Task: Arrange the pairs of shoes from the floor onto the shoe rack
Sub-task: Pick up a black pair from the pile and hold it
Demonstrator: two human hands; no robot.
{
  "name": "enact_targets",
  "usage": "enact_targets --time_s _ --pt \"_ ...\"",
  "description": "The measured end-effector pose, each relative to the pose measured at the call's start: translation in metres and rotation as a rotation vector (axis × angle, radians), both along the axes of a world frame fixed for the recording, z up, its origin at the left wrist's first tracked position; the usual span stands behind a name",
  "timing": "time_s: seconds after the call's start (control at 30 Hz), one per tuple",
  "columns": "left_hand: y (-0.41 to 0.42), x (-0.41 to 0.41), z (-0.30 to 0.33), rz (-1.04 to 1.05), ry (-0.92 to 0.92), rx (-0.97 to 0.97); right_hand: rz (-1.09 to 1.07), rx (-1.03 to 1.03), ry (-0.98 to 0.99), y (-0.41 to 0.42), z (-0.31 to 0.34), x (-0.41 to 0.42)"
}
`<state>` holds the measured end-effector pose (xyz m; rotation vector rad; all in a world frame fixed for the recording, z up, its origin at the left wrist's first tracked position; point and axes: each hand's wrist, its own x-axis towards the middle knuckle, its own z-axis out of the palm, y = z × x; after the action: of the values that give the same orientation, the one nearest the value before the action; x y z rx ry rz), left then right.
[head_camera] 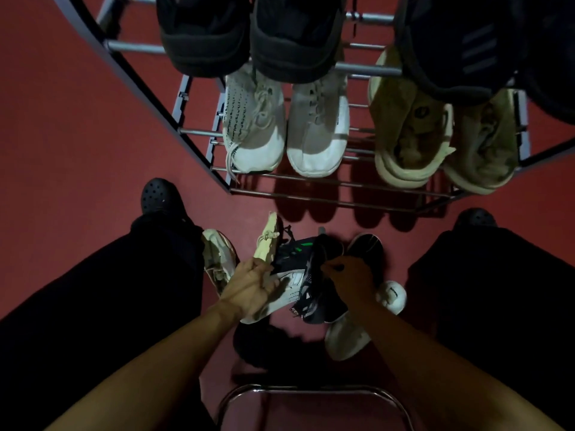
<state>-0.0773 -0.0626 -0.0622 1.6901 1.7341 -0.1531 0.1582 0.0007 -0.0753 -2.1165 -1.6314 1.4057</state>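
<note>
Below, on the dark red floor (pixel 77 135), a jumbled pile of loose shoes is seen between two black-trousered legs, each ending in a black perforated clog (pixel 157 195). The left hand (pixel 249 286) is laid on a white-soled sneaker (pixel 287 290), its fingers curled about the edge; the right hand (pixel 350 275) is clenched on the collar of a black knit sneaker with green marks (pixel 306 275). About them are counted a cream laced shoe (pixel 269 239) standing on end, one pale sneaker (pixel 217 256) against the left leg, two white shoes (pixel 348 335) at the right, and a dark shoe (pixel 367 247) behind; others in the shadow cannot be told.

Ahead, the grey metal-bar shoe rack (pixel 199 132) is already loaded: one pair of white knit sneakers (pixel 255 132) and one pair of olive-beige sneakers (pixel 404 141) on a lower shelf, two black shoes (pixel 205 35) above, and more dark footwear at upper right. A chrome tube stool frame (pixel 311 391) is seen at the bottom edge.
</note>
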Motion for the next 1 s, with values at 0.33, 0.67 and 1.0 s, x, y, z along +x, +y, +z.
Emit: enact_targets --time_s 0.33,0.67,1.0 --pt "0.003 0.025 0.024 0.696 -0.483 -0.227 -0.57 0.033 0.376 0.005 0.046 0.022" --pt "-0.005 0.033 0.071 1.093 -0.828 -0.379 -0.527 -0.006 0.578 -0.018 0.083 0.039" --pt "0.012 0.02 0.077 0.71 -0.759 -0.044 -0.031 0.202 0.139 -0.013 0.087 0.036"
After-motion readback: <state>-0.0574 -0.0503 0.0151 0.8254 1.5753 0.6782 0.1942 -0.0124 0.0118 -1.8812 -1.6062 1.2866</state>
